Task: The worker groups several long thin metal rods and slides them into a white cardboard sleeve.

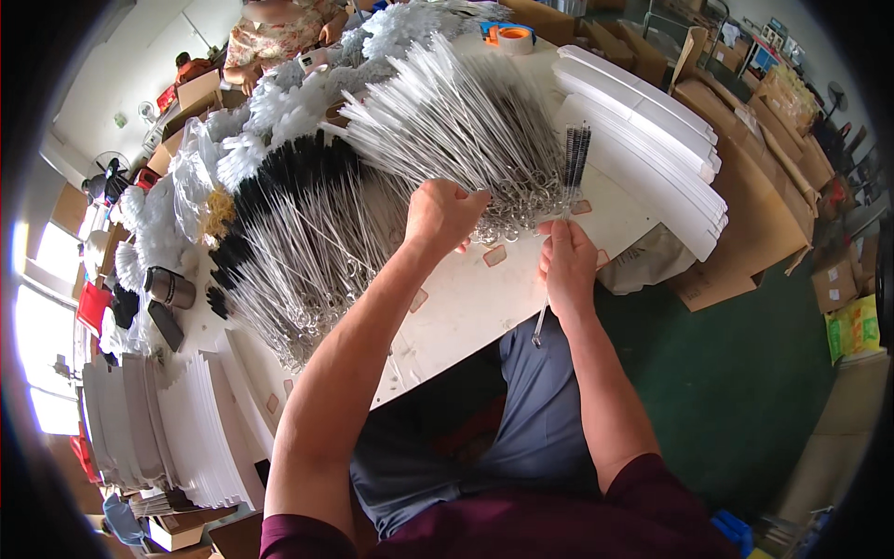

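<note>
My right hand (568, 265) pinches the wire stems of what look like a few thin black-bristled brushes (576, 158), bristles pointing away from me. A looped wire end (536, 337) hangs below that hand. My left hand (442, 219) is closed, fingertips at the looped handle ends of a large heap of white-bristled wire brushes (456, 121); what it pinches, if anything, is hidden. Left of it lies a second heap of wire brushes with black bristles (298, 177), loops toward me. Both heaps rest on the white table (466, 317).
Stacked white card strips (643, 140) lie at the right, beside open cardboard boxes (745, 214). More white sheets (177, 429) stand at the left near a dark flask (169, 287). Orange tape (515, 40) sits at the back. Across the table is another person (279, 37).
</note>
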Action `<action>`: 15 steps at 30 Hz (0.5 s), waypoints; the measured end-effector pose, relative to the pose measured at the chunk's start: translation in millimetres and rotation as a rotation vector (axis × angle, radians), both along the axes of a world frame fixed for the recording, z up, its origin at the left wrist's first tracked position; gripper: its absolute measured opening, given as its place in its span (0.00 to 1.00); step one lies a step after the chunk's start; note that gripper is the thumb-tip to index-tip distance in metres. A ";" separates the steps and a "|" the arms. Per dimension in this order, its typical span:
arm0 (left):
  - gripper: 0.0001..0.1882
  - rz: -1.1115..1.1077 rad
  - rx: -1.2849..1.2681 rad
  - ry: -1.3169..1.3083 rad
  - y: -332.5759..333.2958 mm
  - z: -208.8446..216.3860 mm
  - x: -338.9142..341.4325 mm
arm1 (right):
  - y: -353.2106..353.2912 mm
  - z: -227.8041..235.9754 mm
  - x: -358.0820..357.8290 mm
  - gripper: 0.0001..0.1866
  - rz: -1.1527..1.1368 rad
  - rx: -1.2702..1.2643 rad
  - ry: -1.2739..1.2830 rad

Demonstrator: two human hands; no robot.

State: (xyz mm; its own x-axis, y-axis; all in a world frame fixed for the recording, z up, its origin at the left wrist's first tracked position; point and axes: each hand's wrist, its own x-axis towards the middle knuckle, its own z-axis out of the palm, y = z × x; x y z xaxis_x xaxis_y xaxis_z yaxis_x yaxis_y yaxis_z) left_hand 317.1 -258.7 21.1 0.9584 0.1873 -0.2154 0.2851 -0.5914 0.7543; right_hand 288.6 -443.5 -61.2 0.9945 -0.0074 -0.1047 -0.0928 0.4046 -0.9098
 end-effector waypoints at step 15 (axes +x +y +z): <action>0.06 -0.042 0.080 -0.469 15.6 19.8 -7.4 | -1.7 -1.6 0.1 0.16 0.008 0.001 0.000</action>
State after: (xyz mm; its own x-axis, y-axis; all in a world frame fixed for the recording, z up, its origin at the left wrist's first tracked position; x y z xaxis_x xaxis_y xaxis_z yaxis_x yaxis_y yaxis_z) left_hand 309.7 -243.1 40.9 0.9558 0.1442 0.2562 -0.1013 -0.6564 0.7476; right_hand 288.7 -445.2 -62.8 0.9945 0.0008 -0.1045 -0.0959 0.4044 -0.9095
